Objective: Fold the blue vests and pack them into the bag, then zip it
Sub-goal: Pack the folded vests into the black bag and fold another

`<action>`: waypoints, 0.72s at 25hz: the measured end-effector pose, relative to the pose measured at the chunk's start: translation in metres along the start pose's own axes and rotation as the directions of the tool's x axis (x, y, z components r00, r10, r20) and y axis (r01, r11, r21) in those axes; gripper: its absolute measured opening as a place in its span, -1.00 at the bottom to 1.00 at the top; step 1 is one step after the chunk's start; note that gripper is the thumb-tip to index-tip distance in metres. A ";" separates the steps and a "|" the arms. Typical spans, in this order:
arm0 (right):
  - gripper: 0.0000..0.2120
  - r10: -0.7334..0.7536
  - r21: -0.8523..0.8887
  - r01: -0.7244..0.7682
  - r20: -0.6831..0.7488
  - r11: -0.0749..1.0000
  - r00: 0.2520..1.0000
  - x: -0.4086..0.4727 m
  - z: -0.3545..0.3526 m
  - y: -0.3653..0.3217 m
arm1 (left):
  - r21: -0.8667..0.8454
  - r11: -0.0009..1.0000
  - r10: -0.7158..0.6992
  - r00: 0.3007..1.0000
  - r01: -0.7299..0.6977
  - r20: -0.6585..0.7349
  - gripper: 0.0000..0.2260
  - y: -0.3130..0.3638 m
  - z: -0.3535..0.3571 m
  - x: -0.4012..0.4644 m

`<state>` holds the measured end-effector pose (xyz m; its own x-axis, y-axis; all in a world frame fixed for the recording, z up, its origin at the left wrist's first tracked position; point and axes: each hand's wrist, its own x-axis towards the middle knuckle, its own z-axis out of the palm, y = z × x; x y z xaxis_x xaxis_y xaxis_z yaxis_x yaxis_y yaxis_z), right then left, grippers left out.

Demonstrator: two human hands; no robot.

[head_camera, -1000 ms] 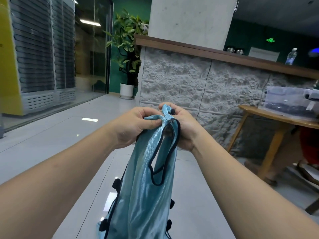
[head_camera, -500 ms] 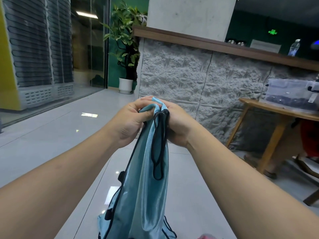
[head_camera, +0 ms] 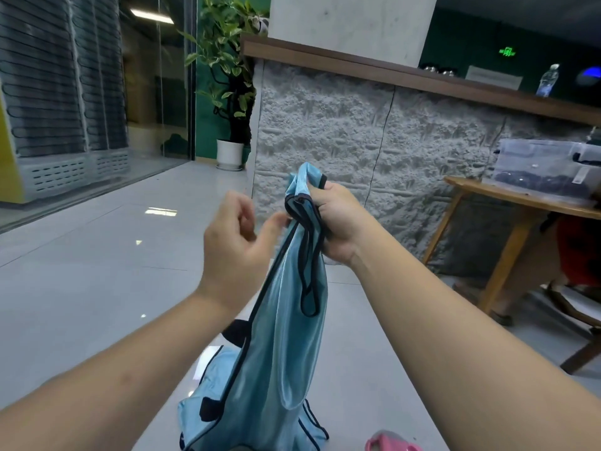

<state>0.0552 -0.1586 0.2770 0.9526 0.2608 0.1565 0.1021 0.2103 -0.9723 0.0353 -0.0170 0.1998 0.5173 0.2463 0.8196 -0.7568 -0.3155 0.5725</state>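
While the right hand pinches both shoulder straps of the blue vest, the cloth hangs straight below that grip. The left hand, fingers loosely apart and empty beside it, should catch the hem below to halve it neatly.

right hand grips blue vest top | left hand loose, thumb touching vest

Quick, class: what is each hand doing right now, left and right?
Left hand: open, fingers loosely curled beside the blue vest, holding nothing.
Right hand: closed in a grip on the vest's bunched top, which hangs below.
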 end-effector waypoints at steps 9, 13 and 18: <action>-0.81 -0.018 0.016 0.020 -0.108 1.000 0.994 0.002 -0.007 0.004 | 0.595 0.738 -0.186 0.752 -0.317 0.632 -0.64 -0.019 0.004 -0.050; -0.81 0.000 0.009 0.002 -0.125 1.000 0.992 0.004 -0.013 0.010 | 0.715 0.612 -0.395 0.654 -0.337 0.646 -0.64 -0.012 0.009 -0.039; -0.82 0.001 -0.001 -0.002 -0.150 1.000 0.989 0.008 -0.023 0.014 | 0.703 0.573 -0.508 0.491 -0.421 0.708 -0.48 -0.014 0.013 -0.043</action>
<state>0.0706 -0.1750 0.2611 0.9849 0.1171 0.1273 0.1009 0.2085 -0.9728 0.0292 -0.0355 0.1571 0.9213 -0.3671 0.1282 -0.3701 -0.9290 -0.0007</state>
